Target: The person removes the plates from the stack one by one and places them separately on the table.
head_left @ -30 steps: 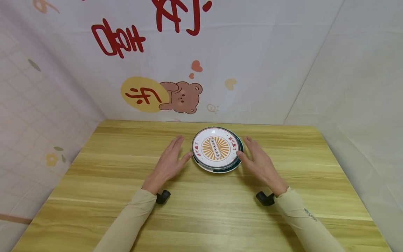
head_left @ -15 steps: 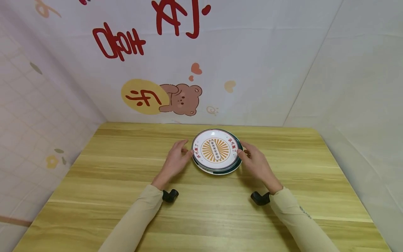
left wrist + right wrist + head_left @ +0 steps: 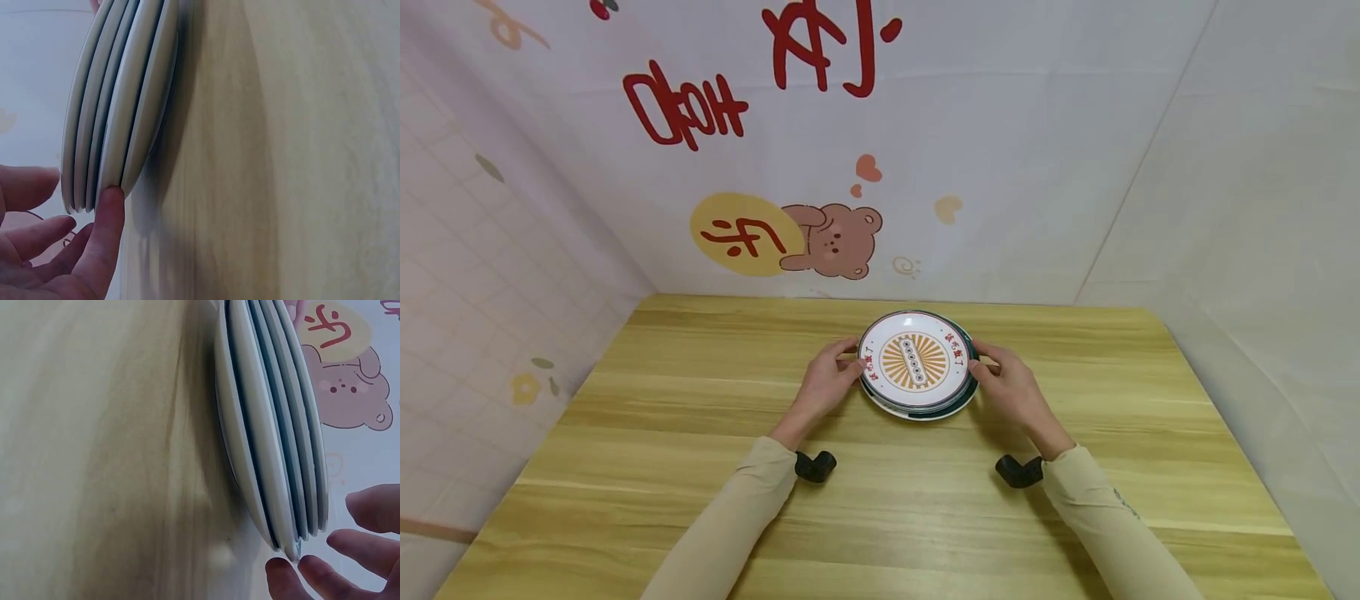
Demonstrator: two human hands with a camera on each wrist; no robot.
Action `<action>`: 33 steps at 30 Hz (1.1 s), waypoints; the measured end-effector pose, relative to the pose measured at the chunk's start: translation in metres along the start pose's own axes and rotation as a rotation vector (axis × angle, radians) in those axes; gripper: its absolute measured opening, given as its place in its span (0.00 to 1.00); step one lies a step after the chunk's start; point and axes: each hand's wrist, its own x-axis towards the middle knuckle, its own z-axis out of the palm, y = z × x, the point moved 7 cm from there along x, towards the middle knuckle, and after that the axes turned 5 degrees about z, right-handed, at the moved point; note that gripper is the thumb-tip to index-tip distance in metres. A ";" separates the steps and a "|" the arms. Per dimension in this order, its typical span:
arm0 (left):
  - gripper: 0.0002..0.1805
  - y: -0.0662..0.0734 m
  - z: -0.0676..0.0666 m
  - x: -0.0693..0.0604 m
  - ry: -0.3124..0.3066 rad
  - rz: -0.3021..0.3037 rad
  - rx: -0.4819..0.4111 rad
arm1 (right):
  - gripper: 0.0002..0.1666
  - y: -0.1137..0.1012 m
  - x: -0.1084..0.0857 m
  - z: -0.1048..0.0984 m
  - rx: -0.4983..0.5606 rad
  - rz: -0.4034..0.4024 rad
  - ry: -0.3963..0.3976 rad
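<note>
A stack of several plates sits near the back of the table. The top plate is white with an orange sunburst and red characters; a wider dark green and white plate shows beneath. My left hand is at the stack's left edge. In the left wrist view, one fingertip touches the rim of a lower plate, and the thumb is by the top rim. On the other side, my right hand has its fingertips close by the lower rims, its thumb apart from the plates. The far fingers are partly hidden in the head view.
The wood-grain table reaches back to a white wall cloth printed with a bear and red characters. Cloth also stands along both sides. Black wrist mounts sit on the inner side of both forearms.
Both hands have drawn in to the edges of the stack, and their outstretched fingers have bent toward the rims. The plates stay in place on the table; the head view shifts slightly.
</note>
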 end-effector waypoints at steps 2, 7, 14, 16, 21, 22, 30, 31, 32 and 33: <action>0.26 0.000 0.001 0.000 0.011 -0.012 -0.008 | 0.29 0.001 0.001 0.000 0.003 -0.002 0.006; 0.24 0.001 0.000 -0.002 0.028 -0.035 -0.040 | 0.27 0.002 0.003 0.000 0.006 -0.005 0.008; 0.22 0.000 -0.002 -0.002 0.039 -0.058 -0.030 | 0.26 0.001 0.005 -0.001 0.008 -0.003 -0.002; 0.22 -0.002 -0.001 -0.002 0.039 -0.072 -0.043 | 0.26 0.001 0.005 0.000 0.004 -0.005 -0.001; 0.22 -0.007 0.001 -0.004 0.025 -0.126 -0.216 | 0.25 0.000 0.004 0.001 -0.015 -0.020 0.010; 0.22 -0.007 0.002 -0.005 0.022 -0.135 -0.252 | 0.24 0.000 0.004 0.001 -0.019 -0.022 0.011; 0.22 -0.015 0.001 -0.006 0.015 -0.180 -0.374 | 0.25 0.003 0.007 0.004 -0.024 -0.010 -0.027; 0.22 -0.015 0.001 -0.006 0.014 -0.182 -0.381 | 0.25 0.004 0.008 0.004 -0.020 -0.008 -0.030; 0.22 -0.015 0.000 -0.006 0.016 -0.180 -0.386 | 0.25 0.004 0.008 0.003 -0.019 -0.008 -0.029; 0.22 -0.015 -0.001 -0.006 0.023 -0.178 -0.388 | 0.25 0.004 0.008 0.003 -0.018 -0.009 -0.029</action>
